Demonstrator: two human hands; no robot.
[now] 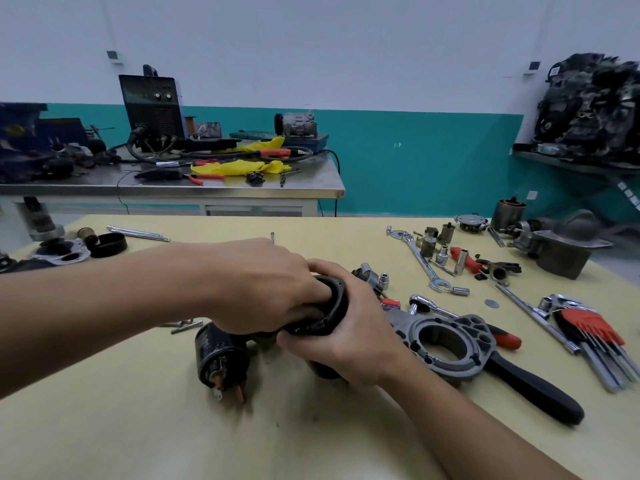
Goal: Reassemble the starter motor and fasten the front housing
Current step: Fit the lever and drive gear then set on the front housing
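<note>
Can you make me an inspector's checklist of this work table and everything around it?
Surface: yellow table, scattered with parts and tools.
Job's things: black motor body in both hands; black solenoid to its left; grey cast housing lying to its right.
Clutter: wrench, sockets, ratchet, hex key set, black-handled tool.
Grippers: left hand grips the motor body's top rim; right hand holds its side.
Cables: black cables on the far bench; none seen on the yellow table.
Surroundings: steel bench with a welding machine; engine on a shelf at right.
</note>
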